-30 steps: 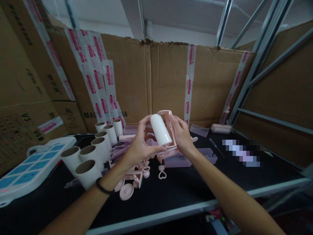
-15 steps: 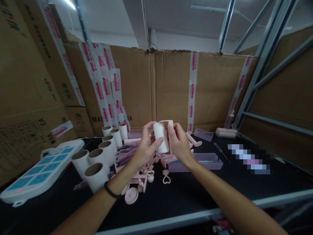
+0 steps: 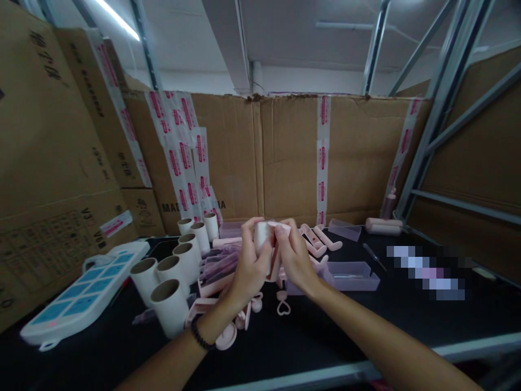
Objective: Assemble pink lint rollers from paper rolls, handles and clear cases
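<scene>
White paper covers the roll (image 3: 261, 234) that both hands hold up just above the black surface (image 3: 325, 339), near its middle. The left hand (image 3: 249, 270) is closed around the roll from the near side, thumb laid across its front, with a dark bead bracelet (image 3: 199, 338) on the wrist. The right hand (image 3: 296, 260) grips the pink holder (image 3: 275, 264) that sits against the roll's right end, its fingertips pressed on the holder's top bar. The fingers hide most of the roll and holder, so how the two meet cannot be told.

Directly beneath the hands lies a heap of pink parts (image 3: 228, 326), and a small heart-shaped ring (image 3: 283, 308) rests just in front of it. To the left stand two rows of white tubes (image 3: 173, 271) with open cardboard cores, close to the left forearm. Further left lies a white board with blue squares (image 3: 81, 293). To the right of the hands sits a clear tray (image 3: 354, 274), with loose pink handles (image 3: 321, 239) behind it and a screwdriver (image 3: 374, 257) beside it. A finished roller (image 3: 382, 225) lies near the metal rack (image 3: 431, 125). Taped cardboard boxes (image 3: 285, 157) wall in the back and left.
</scene>
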### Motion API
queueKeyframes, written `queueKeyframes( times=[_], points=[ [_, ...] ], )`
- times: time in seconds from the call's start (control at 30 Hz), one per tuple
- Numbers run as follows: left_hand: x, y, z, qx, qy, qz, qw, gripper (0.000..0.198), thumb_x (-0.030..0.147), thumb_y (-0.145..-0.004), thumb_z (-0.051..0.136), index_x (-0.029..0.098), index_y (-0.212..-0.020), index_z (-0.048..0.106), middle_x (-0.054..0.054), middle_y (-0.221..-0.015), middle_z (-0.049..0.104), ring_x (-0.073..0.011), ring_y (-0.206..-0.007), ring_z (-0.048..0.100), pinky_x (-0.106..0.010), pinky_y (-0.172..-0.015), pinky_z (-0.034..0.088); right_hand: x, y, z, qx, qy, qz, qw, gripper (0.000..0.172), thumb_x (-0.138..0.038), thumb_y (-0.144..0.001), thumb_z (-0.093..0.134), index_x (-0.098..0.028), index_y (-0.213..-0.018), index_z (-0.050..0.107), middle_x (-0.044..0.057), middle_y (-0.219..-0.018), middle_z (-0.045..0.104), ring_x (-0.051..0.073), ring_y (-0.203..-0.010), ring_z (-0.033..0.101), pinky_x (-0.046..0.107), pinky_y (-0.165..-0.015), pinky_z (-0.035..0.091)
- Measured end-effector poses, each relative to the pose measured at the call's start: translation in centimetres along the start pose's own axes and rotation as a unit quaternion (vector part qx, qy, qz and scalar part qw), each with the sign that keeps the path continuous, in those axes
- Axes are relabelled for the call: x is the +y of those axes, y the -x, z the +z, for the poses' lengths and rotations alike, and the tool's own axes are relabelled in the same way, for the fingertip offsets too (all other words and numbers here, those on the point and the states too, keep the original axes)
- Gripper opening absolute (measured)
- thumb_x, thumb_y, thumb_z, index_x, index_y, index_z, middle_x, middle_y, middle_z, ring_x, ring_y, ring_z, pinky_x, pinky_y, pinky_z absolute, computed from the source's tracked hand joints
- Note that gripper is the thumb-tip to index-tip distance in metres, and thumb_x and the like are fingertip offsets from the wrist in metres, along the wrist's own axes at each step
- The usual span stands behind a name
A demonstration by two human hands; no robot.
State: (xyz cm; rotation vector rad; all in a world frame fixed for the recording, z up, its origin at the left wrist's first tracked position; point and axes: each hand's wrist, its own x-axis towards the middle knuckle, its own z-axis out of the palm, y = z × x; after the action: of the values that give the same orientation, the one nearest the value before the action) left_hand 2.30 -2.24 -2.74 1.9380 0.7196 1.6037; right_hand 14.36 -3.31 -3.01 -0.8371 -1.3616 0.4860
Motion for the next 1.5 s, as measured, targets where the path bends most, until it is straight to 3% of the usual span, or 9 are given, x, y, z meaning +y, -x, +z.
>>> queueKeyframes(
  times=[0.13, 0.3, 0.53, 0.83, 1.23, 1.5],
  points=[
    [0.2, -0.4, -0.5, -0.003, -0.02, 0.002, 1.0, 0.037, 0.023, -0.096, 0.051, 0.023, -0.131, 0.04, -0.006, -0.122, 0.055, -0.0182, -0.106, 0.059, -0.033, -0.097, 0.048, -0.3, -0.6, -0.9, -0.028, 0.018, -0.001, 0.999, 0.028, -0.052, -0.099, 0.053, -0.024, -0.094, 0.053, -0.004, -0.074, 0.057, 0.015, -0.066, 0.054, 0.027, -0.06, 0.04],
    [0.2, -1.0, -1.4, -0.028, -0.064, 0.019, 0.997, 0.04, 0.022, -0.094, 0.052, 0.022, -0.134, 0.043, -0.005, -0.118, 0.058, -0.0182, -0.098, 0.06, -0.031, -0.086, 0.05, -0.5, -1.6, -2.4, -0.09, -0.006, 0.009, 0.996, 0.03, -0.053, -0.096, 0.058, -0.023, -0.093, 0.055, -0.003, -0.073, 0.056, 0.013, -0.056, 0.055, 0.026, -0.051, 0.042],
    [-0.4, -1.7, -2.2, -0.071, -0.1, 0.051, 0.991, 0.032, 0.024, -0.096, 0.051, 0.022, -0.128, 0.046, -0.005, -0.115, 0.059, -0.0187, -0.102, 0.06, -0.031, -0.089, 0.049, -0.8, -2.5, -3.7, -0.145, 0.033, -0.025, 0.989, 0.027, -0.047, -0.097, 0.059, -0.02, -0.094, 0.06, -0.001, -0.078, 0.059, 0.014, -0.064, 0.056, 0.028, -0.059, 0.044],
    [-0.6, -2.2, -2.5, -0.104, -0.125, 0.09, 0.983, 0.033, 0.023, -0.096, 0.051, 0.021, -0.128, 0.045, -0.007, -0.12, 0.059, -0.0219, -0.114, 0.059, -0.036, -0.099, 0.047, -1.1, -2.6, -3.9, -0.104, 0.108, -0.049, 0.987, 0.029, -0.047, -0.098, 0.056, -0.02, -0.089, 0.059, -0.001, -0.076, 0.059, 0.014, -0.067, 0.053, 0.028, -0.063, 0.04],
    [-0.3, -2.0, -2.3, -0.136, -0.135, 0.113, 0.975, 0.036, 0.021, -0.097, 0.051, 0.022, -0.132, 0.042, -0.007, -0.121, 0.059, -0.0206, -0.109, 0.06, -0.034, -0.096, 0.048, -1.1, -2.4, -3.5, -0.07, 0.113, -0.043, 0.99, 0.029, -0.046, -0.099, 0.054, -0.02, -0.086, 0.059, -0.001, -0.074, 0.058, 0.015, -0.068, 0.055, 0.029, -0.063, 0.038],
    [0.2, -1.7, -2.2, -0.119, -0.138, 0.101, 0.978, 0.044, 0.023, -0.096, 0.051, 0.021, -0.138, 0.038, -0.012, -0.132, 0.055, -0.0245, -0.119, 0.058, -0.039, -0.1, 0.048, -1.0, -2.6, -3.6, -0.06, 0.104, -0.038, 0.992, 0.031, -0.049, -0.098, 0.055, -0.021, -0.086, 0.059, -0.001, -0.075, 0.058, 0.015, -0.068, 0.053, 0.028, -0.064, 0.04]
  ],
)
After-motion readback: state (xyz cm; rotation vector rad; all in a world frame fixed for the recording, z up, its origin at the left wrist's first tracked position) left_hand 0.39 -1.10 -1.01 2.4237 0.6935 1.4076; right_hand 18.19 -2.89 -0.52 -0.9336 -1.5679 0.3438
